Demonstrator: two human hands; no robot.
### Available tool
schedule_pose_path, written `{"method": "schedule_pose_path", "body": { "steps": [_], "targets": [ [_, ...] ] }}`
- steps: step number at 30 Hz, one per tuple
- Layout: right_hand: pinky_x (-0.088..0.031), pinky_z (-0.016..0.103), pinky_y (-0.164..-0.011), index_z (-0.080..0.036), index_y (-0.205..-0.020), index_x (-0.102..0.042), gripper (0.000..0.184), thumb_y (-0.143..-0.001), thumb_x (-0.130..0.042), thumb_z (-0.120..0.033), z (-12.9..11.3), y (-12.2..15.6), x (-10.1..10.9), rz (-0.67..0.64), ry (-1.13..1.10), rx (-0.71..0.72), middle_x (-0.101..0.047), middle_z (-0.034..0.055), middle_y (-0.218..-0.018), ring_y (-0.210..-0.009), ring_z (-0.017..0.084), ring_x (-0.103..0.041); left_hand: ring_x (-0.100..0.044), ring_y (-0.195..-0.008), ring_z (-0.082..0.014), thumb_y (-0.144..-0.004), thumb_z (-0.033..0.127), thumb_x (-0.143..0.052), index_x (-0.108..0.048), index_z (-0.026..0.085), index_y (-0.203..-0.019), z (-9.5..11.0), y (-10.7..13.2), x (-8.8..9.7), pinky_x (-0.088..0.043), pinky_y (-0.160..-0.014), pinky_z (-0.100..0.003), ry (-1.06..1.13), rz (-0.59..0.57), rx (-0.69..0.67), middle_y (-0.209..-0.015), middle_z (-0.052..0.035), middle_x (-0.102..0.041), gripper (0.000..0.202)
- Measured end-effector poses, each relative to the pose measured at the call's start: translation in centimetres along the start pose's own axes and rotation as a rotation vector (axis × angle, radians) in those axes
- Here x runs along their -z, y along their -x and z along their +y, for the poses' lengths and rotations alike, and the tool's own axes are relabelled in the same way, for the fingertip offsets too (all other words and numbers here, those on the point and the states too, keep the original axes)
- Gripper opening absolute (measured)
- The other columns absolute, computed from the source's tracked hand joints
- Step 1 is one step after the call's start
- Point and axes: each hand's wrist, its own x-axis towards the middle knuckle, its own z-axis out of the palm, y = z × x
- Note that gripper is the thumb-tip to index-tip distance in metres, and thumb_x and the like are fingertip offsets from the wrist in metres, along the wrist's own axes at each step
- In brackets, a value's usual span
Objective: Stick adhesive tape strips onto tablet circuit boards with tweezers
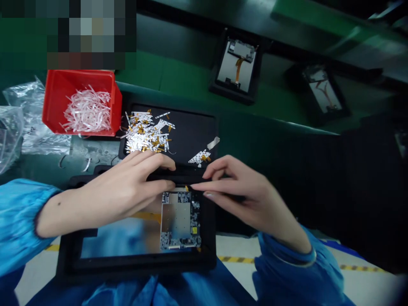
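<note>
My left fingers (pixel 153 163) lie over a black strip (pixel 178 174) and my right fingers (pixel 216 182) touch it too, grip can't tell. It's just above the circuit board (pixel 180 221) in a black frame (pixel 68 259), foil scraps (pixel 145 136) beyond.

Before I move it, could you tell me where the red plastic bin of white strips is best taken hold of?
Take the red plastic bin by its near rim, coming from the camera side. The rim is bare there, the white strips lie heaped mid-bin, and the right corner sits close to the black tray, so that side looks tighter.
</note>
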Motion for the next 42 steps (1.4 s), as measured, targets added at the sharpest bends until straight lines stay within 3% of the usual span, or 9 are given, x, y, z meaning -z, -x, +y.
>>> {"method": "schedule_pose_path", "body": {
  "steps": [4, 6, 9, 13, 17, 24, 32, 42],
  "targets": [
    [-0.051, 0.028, -0.057, -0.032, -0.098, -0.083, 0.018, -0.102, -0.065, -0.031, -0.5, 0.2, 0.3, 0.348, -0.142, -0.097, -0.061, 0.0039, -0.087, -0.078, 0.015, -0.061, -0.064, -0.100, -0.0226, -0.109, 0.023, -0.035, -0.067, 0.024, -0.134, 0.0, -0.7, -0.6, -0.051, -0.085, -0.034, -0.044, -0.020, -0.051, -0.119, -0.0110, -0.068, 0.040],
    [-0.042, 0.026, -0.044, -0.026, -0.080, -0.077, 0.031, -0.104, -0.061, -0.040, -0.5, 0.0, -0.3, 0.444, -0.281, -0.229, -0.056, 0.0016, -0.072, -0.060, 0.012, -0.056, -0.063, -0.102, -0.0233, -0.108, 0.019, -0.034, -0.066, 0.021, -0.133, 0.0, -0.7, -1.0, -0.049, -0.087, -0.036, -0.098, -0.001, -0.111, -0.119, -0.0111, -0.070, 0.041],
    [-0.036, 0.021, -0.031, -0.021, -0.076, -0.060, 0.035, -0.101, -0.064, -0.045, 0.0, -0.5, -1.5, 0.349, -0.606, -0.443, -0.060, -0.0020, -0.069, -0.040, 0.007, -0.053, -0.062, -0.114, -0.0254, -0.106, 0.011, -0.032, -0.065, 0.014, -0.132, -0.1, -0.6, -1.5, -0.043, -0.096, -0.040, -0.169, 0.027, -0.219, -0.119, -0.0122, -0.071, 0.042],
    [-0.060, 0.026, -0.043, -0.025, -0.092, -0.051, 0.032, -0.087, -0.082, -0.032, 0.6, -1.0, -2.5, 0.246, -0.815, -0.469, -0.068, -0.0034, -0.081, -0.056, 0.018, -0.074, -0.062, -0.118, -0.0259, -0.103, 0.006, -0.031, -0.061, 0.012, -0.135, -0.2, -0.4, -1.6, -0.042, -0.099, -0.041, -0.190, 0.008, -0.240, -0.118, -0.0119, -0.072, 0.044],
    [-0.062, 0.026, -0.045, -0.028, -0.096, -0.048, 0.034, -0.087, -0.081, -0.024, 0.7, -0.9, -2.8, 0.285, -0.817, -0.464, -0.069, -0.0042, -0.081, -0.059, 0.019, -0.077, -0.063, -0.114, -0.0249, -0.103, 0.007, -0.033, -0.060, 0.014, -0.136, -0.1, -0.4, -1.5, -0.044, -0.098, -0.040, -0.184, 0.005, -0.201, -0.117, -0.0112, -0.072, 0.043],
    [-0.057, 0.022, -0.040, -0.027, -0.093, -0.048, 0.032, -0.088, -0.080, -0.025, 1.0, -1.0, -3.3, 0.291, -0.819, -0.447, -0.068, -0.0052, -0.074, -0.055, 0.016, -0.075, -0.063, -0.110, -0.0250, -0.101, 0.005, -0.036, -0.063, 0.014, -0.132, 0.1, -0.8, -1.3, -0.044, -0.093, -0.039, -0.156, 0.012, -0.183, -0.118, -0.0119, -0.069, 0.042],
    [-0.060, 0.021, -0.043, -0.026, -0.092, -0.045, 0.036, -0.089, -0.080, -0.030, 1.1, -1.2, -3.5, 0.340, -0.835, -0.417, -0.071, -0.0071, -0.071, -0.051, 0.015, -0.074, -0.059, -0.105, -0.0218, -0.109, 0.014, -0.032, -0.066, 0.014, -0.123, 1.0, -0.1, -0.4, -0.042, -0.089, -0.037, -0.129, -0.014, -0.167, -0.114, -0.0083, -0.068, 0.037],
    [-0.061, 0.021, -0.040, -0.026, -0.091, -0.046, 0.035, -0.089, -0.081, -0.029, 1.2, -1.1, -3.4, 0.338, -0.850, -0.396, -0.073, -0.0072, -0.071, -0.050, 0.016, -0.074, -0.059, -0.116, -0.0244, -0.108, 0.009, -0.029, -0.062, 0.009, -0.133, 2.5, 0.9, -0.9, -0.042, -0.090, -0.041, -0.250, -0.035, -0.188, -0.120, -0.0064, -0.073, 0.041]
  ]
}}
